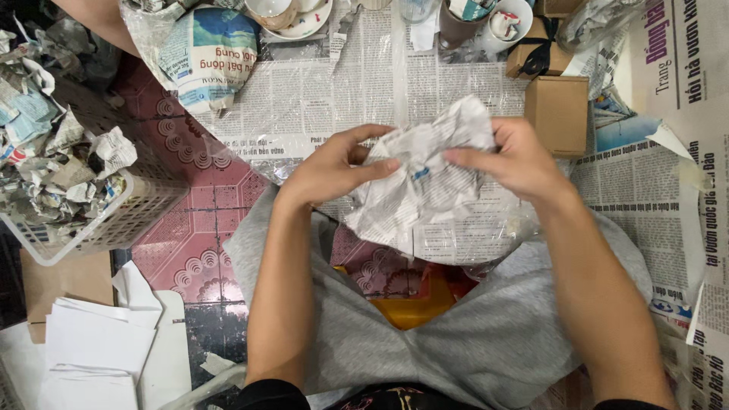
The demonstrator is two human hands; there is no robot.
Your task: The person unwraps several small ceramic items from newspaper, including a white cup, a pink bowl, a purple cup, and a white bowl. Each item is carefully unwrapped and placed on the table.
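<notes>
Gripping crumpled newspaper bundle (425, 182): left hand (334, 163), right hand (512, 156); long axis slanting lower-left to upper-right.

A crumpled newspaper bundle (425, 182) sits between the left hand (334, 163) and the right hand (516, 156), above the lap. Newspaper sheets (319, 99) lie spread on the floor beyond it. A small cardboard box (560, 114) stands just right of the bundle, on the sheets. At the far edge rest a plate with a cup (292, 17) and a wrapped parcel (209, 53). To the left, a plastic basket (114, 220) holds crumpled paper wads (61, 159); white paper sheets (95, 342) lie nearer, below it.
</notes>
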